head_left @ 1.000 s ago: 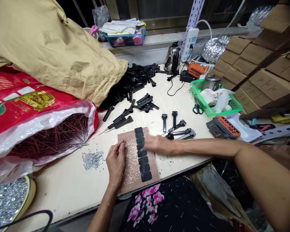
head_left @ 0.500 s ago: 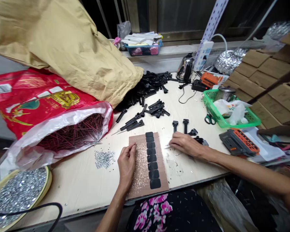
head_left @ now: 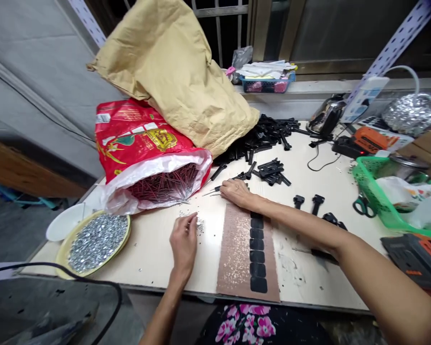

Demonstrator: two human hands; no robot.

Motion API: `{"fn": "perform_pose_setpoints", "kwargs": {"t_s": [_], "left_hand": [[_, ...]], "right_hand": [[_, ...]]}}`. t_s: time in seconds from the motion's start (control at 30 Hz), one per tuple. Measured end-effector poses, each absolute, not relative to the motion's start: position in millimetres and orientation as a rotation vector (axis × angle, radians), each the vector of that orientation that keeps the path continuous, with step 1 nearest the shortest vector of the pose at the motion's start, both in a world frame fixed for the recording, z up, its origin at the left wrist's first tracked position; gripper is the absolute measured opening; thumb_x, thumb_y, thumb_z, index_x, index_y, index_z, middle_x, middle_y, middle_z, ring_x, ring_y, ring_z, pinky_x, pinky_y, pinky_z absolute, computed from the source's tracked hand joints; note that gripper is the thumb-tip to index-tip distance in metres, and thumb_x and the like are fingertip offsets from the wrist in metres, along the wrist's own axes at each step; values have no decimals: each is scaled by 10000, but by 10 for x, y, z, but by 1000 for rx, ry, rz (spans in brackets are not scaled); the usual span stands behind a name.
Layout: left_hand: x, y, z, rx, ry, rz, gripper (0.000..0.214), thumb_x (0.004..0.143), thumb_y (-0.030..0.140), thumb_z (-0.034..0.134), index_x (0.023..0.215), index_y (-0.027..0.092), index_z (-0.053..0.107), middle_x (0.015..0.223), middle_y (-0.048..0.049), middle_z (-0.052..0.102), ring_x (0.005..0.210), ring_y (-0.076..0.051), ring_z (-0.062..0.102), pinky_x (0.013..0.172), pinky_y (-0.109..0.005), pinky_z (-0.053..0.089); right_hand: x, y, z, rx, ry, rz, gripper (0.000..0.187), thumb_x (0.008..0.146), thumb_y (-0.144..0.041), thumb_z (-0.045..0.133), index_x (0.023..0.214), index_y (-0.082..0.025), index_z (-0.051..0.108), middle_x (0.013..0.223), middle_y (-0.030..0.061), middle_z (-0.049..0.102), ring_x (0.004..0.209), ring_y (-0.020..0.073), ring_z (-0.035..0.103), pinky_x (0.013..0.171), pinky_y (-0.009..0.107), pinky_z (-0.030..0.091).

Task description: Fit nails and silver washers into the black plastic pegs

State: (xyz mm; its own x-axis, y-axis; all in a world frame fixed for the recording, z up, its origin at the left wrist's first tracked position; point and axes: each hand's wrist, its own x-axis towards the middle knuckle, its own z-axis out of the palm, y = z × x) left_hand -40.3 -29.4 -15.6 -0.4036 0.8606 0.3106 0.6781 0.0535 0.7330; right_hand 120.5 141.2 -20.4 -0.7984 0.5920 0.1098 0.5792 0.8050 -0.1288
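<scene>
My left hand (head_left: 184, 241) rests on the table with its fingertips pinched in a small heap of shiny metal washers (head_left: 196, 221). My right hand (head_left: 236, 192) reaches left across the brown board (head_left: 237, 254) and lies curled over several black-handled spikes (head_left: 215, 190) by the mouth of the red bag (head_left: 143, 143). What its fingers hold is hidden. A column of black oval pads (head_left: 257, 251) runs down the board.
A tan paper sack (head_left: 179, 72) lies over the red bag, which is full of thin rods. A yellow-rimmed dish (head_left: 93, 239) of washers sits at the left edge. Black plastic parts (head_left: 269, 136), a kettle (head_left: 325, 117), a green basket (head_left: 366, 191), scissors (head_left: 361, 203) and cardboard boxes are at the right.
The camera swung left. My left hand left the board's edge for the washer heap. My right hand crossed from the right of the board to the spikes at the bag's mouth.
</scene>
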Motion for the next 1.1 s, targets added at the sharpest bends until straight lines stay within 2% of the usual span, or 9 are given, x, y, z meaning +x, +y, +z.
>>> {"fn": "perform_pose_setpoints", "kwargs": {"t_s": [0.1, 0.2, 0.37, 0.5, 0.7, 0.9, 1.0, 1.1], "left_hand": [[-804, -231, -201, 1679, 2329, 1137, 307, 885, 351, 459, 969, 168, 690, 912, -102, 633, 836, -241, 570, 781, -354, 432], [-903, -82, -266, 1850, 2348, 965, 311, 893, 341, 444, 961, 177, 699, 862, -99, 630, 837, -253, 527, 772, -360, 418], [-838, 124, -295, 2025, 2274, 666, 324, 909, 300, 412, 963, 176, 707, 849, -92, 619, 853, -252, 481, 731, -342, 419], [-1010, 108, -307, 2019, 2294, 609, 321, 911, 304, 417, 977, 179, 705, 854, -82, 620, 854, -242, 475, 720, -333, 414], [-1092, 88, -263, 2135, 2243, 431, 302, 899, 307, 445, 843, 198, 721, 818, -77, 617, 832, -237, 473, 680, -320, 399], [-949, 121, -210, 2321, 2259, 87, 290, 880, 180, 411, 739, 151, 662, 805, -118, 611, 840, -268, 503, 697, -361, 388], [-926, 105, -195, 2251, 2290, 205, 243, 860, 172, 427, 732, 142, 631, 799, -136, 610, 840, -281, 520, 706, -379, 396], [-873, 83, -134, 1939, 2200, 723, 173, 851, 246, 483, 768, 161, 609, 786, -94, 614, 792, -239, 544, 723, -360, 418]], "right_hand": [[1136, 1444, -293, -912, -2856, 138, 217, 939, -218, 455, 867, -133, 641, 936, 96, 602, 866, 194, 490, 636, 271, 335], [1145, 1438, -301, -924, -2850, 137, 234, 947, -198, 423, 864, -131, 631, 931, 94, 598, 860, 186, 485, 630, 264, 336], [1278, 1395, -224, -935, -2751, 160, 234, 961, -223, 401, 950, -154, 624, 921, 71, 612, 884, 179, 501, 694, 265, 373], [1495, 1317, -83, -838, -2552, 241, 238, 956, -192, 392, 1049, -158, 608, 975, 72, 613, 903, 170, 540, 762, 270, 422], [1662, 1172, 30, -824, -2426, 348, 238, 940, -185, 427, 1091, -144, 606, 980, 76, 612, 894, 168, 570, 781, 287, 475], [1660, 1044, 48, -870, -2409, 324, 250, 933, -176, 443, 1113, -165, 616, 977, 69, 616, 938, 182, 559, 801, 313, 481], [1647, 953, 112, -880, -2378, 410, 263, 942, -180, 430, 1138, -165, 605, 988, 68, 600, 907, 163, 564, 775, 294, 485], [1607, 819, 188, -871, -2351, 499, 270, 945, -181, 428, 1149, -172, 605, 983, 61, 587, 882, 148, 564, 738, 270, 483]]}}
